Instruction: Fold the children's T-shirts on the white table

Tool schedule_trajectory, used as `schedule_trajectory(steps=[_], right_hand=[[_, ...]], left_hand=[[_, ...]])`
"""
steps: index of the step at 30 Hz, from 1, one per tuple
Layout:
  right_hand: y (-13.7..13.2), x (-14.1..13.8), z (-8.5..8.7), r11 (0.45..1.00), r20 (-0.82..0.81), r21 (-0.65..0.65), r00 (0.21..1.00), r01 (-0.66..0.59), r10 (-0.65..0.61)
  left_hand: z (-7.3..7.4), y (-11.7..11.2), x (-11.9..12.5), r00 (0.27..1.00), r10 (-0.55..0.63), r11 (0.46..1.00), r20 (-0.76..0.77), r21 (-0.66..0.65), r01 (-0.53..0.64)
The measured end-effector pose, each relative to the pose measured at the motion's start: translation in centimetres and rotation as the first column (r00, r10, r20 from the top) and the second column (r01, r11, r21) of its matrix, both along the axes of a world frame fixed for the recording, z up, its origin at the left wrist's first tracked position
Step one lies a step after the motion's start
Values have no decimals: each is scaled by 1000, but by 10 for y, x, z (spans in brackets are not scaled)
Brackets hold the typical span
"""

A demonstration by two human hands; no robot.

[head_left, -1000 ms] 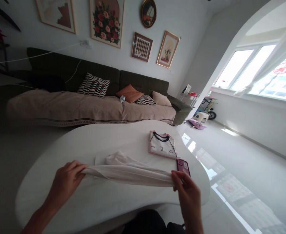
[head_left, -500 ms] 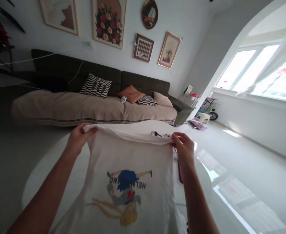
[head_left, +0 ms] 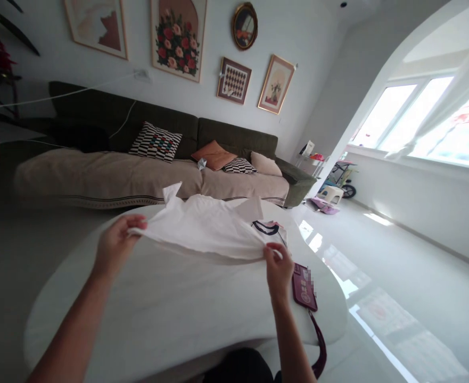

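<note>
A white T-shirt (head_left: pixel 206 226) is stretched between my two hands above the table, its far part billowing up and away from me. My left hand (head_left: pixel 118 242) pinches one corner of its near edge. At the other end of that edge, the fingers of my right hand (head_left: pixel 277 263) are closed on the cloth. The shirt's printed picture is out of sight. Just beyond my right hand lies another white garment with a dark neckline (head_left: pixel 272 230), partly covered by the shirt. A dark red phone case (head_left: pixel 304 287) with a wrist strap (head_left: pixel 319 346) rests beside my right hand.
The white oval table (head_left: pixel 170 308) spreads below my hands. Behind it stands a dark green sofa (head_left: pixel 238 133) with a beige cover and several cushions. A stool (head_left: pixel 330 194) and a balance bike (head_left: pixel 348 190) are on the floor at right.
The shirt has swung from hanging in front of me to spreading out over the table, its print no longer visible. Both hands moved lower, the right one also leftward. The phone case is uncovered.
</note>
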State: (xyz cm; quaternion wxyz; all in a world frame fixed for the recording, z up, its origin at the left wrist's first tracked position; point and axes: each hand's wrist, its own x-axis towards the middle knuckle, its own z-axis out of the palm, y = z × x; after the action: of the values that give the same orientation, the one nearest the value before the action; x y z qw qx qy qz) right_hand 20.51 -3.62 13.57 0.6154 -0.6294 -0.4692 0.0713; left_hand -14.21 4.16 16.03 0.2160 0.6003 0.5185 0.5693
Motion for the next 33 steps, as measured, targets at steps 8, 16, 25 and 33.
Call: schedule_trajectory(steps=[8,16,25,33], right_hand=[[-36,-9,-117,948,109,-318,992,-29,67],[-7,-56,-135,766,395,-632,801,-118,449],[-55,-67,-179,648,438,-761,738,1,513],[-38,-86,-134,662,472,-748,735,43,486]], left_hand=[[-153,-46,-11,839,-241,922,-487,-384,43],[-131,5,54,737,-270,951,-619,-291,103],[-200,-21,26,578,-238,954,-780,-300,-11],[-180,56,56,564,-212,953,-798,-296,-60]])
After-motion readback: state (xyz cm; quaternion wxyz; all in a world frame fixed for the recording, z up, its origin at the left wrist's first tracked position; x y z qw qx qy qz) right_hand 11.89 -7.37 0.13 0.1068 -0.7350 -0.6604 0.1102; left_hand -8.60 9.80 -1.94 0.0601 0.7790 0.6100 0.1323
